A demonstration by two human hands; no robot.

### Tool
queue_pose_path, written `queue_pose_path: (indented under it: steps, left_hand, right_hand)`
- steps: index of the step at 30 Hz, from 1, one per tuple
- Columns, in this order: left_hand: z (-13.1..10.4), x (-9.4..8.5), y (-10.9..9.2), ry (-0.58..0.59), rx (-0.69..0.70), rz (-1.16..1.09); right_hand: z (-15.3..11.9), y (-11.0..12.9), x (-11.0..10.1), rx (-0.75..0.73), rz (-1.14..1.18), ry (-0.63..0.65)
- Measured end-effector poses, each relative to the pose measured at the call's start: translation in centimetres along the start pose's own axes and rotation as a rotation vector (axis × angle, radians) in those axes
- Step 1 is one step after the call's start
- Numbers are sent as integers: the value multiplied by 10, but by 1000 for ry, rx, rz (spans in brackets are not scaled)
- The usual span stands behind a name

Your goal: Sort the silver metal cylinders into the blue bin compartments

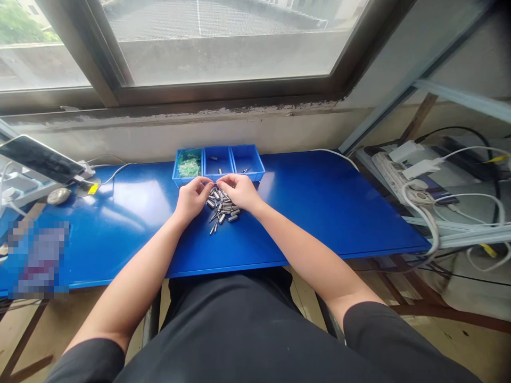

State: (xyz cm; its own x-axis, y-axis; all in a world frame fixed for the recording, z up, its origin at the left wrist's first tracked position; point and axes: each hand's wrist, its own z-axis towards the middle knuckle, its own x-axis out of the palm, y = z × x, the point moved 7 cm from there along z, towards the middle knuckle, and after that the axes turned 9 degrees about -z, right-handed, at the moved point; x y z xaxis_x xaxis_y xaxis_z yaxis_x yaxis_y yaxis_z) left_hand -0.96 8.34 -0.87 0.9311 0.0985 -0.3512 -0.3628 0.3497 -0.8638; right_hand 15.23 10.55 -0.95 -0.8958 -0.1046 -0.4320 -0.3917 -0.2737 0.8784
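The left hand [194,198] and right hand [241,191] pinch a small dark piece [215,184] between them at the far edge of piled silvery metal cylinders [223,205] on a glossy blue table [319,213], near blue plastic bins [253,176].

Parts [222,217] on table [311,213], before bins [222,160]; phone [42,159] left, power strip [393,169] right.

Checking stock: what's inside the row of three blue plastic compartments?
Left: jumbled green heap; middle: small metallic pieces; right: slim pieces. Anything beneath the heap or behind front walls is hidden.
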Motion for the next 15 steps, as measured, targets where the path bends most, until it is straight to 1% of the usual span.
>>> queue_pose_path:
  steps: [7,15]
  left_hand:
    - [0,2,1,17,8,-14]
    - [0,2,1,18,28,-10]
  right_hand:
    - [-1,1,0,0,-1,-20]
    - [3,-6,-2,9,33,-34]
